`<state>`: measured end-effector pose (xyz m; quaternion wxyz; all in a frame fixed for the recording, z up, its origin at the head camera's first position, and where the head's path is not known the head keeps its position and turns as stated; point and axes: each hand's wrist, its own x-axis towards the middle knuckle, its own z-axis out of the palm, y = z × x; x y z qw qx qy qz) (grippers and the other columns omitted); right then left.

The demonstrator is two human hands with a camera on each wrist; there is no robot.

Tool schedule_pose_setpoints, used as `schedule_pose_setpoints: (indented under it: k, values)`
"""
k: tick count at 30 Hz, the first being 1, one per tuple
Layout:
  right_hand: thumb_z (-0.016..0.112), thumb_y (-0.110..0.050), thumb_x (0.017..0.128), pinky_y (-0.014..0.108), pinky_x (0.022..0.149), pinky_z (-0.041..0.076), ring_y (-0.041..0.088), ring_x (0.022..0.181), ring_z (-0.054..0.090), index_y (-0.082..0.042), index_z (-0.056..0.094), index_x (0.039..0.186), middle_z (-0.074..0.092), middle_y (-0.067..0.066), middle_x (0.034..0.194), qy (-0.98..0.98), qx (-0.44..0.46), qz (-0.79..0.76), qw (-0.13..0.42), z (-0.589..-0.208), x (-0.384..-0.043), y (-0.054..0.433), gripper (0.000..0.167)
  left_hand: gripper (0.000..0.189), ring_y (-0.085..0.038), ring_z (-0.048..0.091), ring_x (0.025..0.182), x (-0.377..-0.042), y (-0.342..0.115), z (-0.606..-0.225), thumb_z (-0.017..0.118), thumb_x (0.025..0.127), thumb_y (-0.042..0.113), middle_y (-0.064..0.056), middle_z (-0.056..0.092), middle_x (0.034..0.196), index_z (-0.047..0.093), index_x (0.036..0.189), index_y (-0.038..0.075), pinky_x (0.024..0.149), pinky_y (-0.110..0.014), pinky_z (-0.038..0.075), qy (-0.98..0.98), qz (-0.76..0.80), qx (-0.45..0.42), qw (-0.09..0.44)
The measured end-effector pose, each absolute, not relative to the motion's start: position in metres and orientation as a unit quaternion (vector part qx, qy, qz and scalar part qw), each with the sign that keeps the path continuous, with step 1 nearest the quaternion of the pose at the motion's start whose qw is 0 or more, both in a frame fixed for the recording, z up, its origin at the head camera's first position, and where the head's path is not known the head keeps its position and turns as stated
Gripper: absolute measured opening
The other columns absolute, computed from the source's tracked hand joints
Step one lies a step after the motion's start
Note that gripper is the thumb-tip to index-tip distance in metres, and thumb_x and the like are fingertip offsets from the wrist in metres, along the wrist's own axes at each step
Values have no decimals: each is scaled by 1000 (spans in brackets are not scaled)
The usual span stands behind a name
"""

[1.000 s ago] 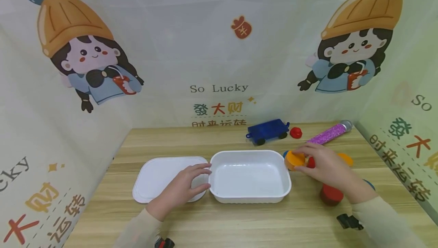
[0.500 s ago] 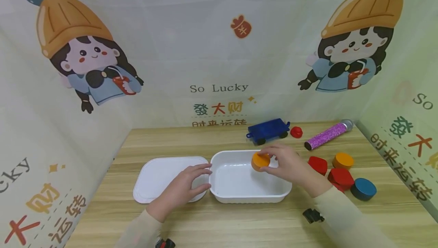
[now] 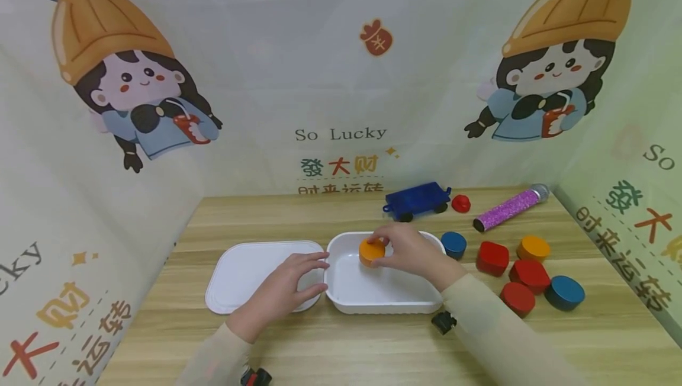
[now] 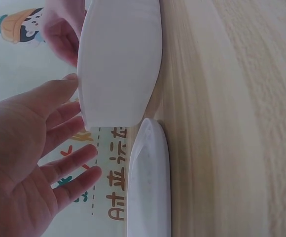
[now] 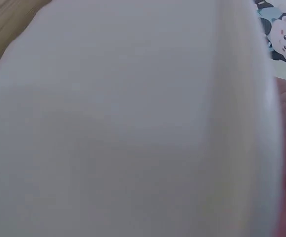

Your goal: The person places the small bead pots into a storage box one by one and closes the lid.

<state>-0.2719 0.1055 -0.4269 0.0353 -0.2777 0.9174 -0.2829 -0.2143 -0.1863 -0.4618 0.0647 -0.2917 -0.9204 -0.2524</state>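
My right hand pinches an orange round block between thumb and fingers, over the inside of a white plastic tub. Whether the block touches the tub's floor cannot be told. At the tub's left rim, the fingertips of my left hand rest with the fingers spread and fairly straight; in the left wrist view its thumb touches the tub wall. Under that hand, on the table, lies a flat white lid. The tub's side fills most of the right wrist view and hides the block there.
To the tub's right lie a blue round block, several red blocks, an orange block and another blue block. Behind stand a blue toy wagon, a small red piece and a glittery purple microphone.
My right hand has picked the orange block up from the table at the right and carried it left into the tub. The left hand has stayed at the rim.
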Motion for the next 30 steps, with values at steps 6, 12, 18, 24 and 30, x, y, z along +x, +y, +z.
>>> schedule_pose_setpoints:
  k: [6, 12, 18, 24, 30]
  values:
    - [90, -19, 81, 36, 95, 58, 20, 98, 65, -11, 77, 115, 75, 1, 110, 919, -267, -280, 71, -434, -276, 83, 37, 37, -28, 57, 134, -213, -187, -464, 78, 93, 28, -4, 62, 147, 72, 126, 11, 113, -51, 47, -922, -250, -291, 59]
    - [91, -18, 80, 39, 97, 59, 21, 96, 66, -6, 76, 115, 76, 6, 110, 917, -287, -268, 70, -439, -280, 66, 39, 39, -28, 55, 136, -210, -187, -461, 76, 95, 30, -2, 60, 150, 71, 129, 12, 115, -51, 47, -927, -247, -279, 45]
    - [89, -18, 82, 38, 100, 57, 20, 97, 66, -6, 76, 118, 76, 6, 112, 919, -291, -255, 77, -438, -287, 55, 41, 39, -27, 55, 136, -212, -186, -457, 76, 95, 30, -2, 60, 150, 71, 130, 12, 115, -50, 47, -930, -242, -273, 45]
    - [89, -19, 82, 38, 101, 56, 19, 98, 65, -7, 76, 120, 75, 6, 114, 920, -287, -250, 91, -441, -290, 51, 42, 40, -27, 55, 136, -213, -186, -458, 75, 96, 31, -2, 60, 150, 71, 131, 13, 114, -50, 47, -929, -245, -275, 46]
    - [89, -21, 82, 37, 101, 56, 19, 97, 65, -8, 76, 120, 76, 4, 112, 923, -287, -239, 89, -444, -288, 53, 42, 39, -27, 56, 135, -212, -186, -460, 75, 95, 30, -3, 60, 150, 71, 131, 13, 114, -51, 47, -928, -246, -277, 47]
